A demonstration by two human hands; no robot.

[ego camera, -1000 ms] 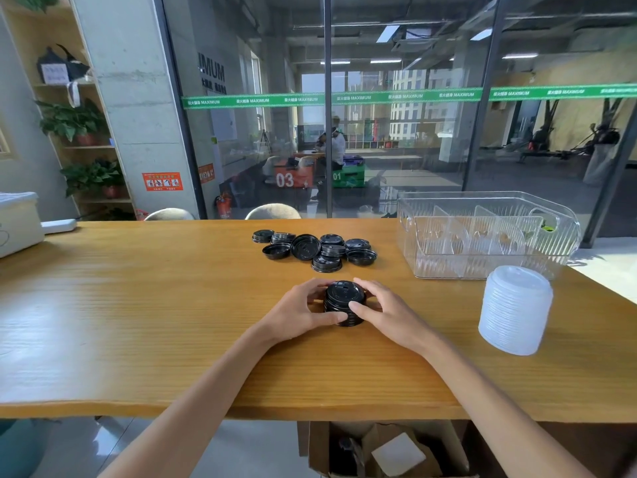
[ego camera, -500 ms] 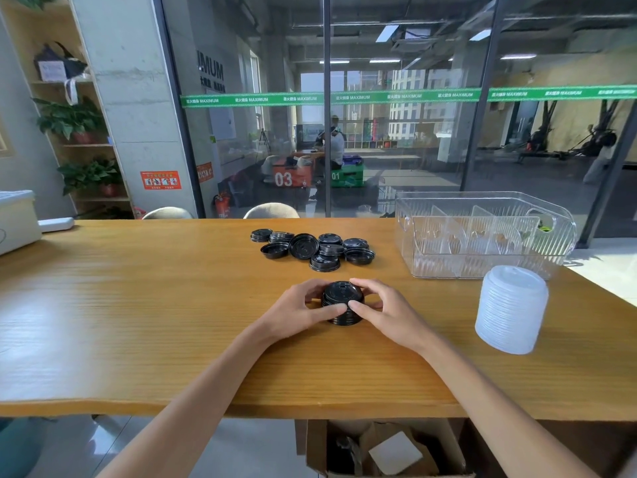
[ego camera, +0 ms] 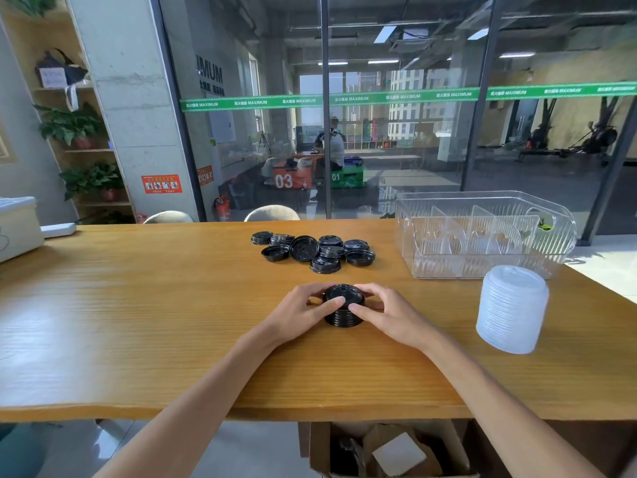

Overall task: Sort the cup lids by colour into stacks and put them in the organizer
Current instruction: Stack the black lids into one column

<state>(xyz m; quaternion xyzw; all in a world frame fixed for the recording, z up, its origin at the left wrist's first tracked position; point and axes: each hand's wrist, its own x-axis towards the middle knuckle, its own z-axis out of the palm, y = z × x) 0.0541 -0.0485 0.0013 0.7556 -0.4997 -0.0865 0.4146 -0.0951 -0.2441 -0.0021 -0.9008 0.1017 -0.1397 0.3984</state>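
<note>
Where hands cup black stack, base hidden

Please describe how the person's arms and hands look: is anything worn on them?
Both forearms are bare from the lower frame edge up to the wrists; no sleeve shows. The left hand and right hand wear no gloves, and no ring, watch or bracelet is visible. Nails look short and unpainted.

A gym's office corner: a glass wall with green "MAXIMUM" banding fronts exercise machines and numbered plyo boxes.
</note>
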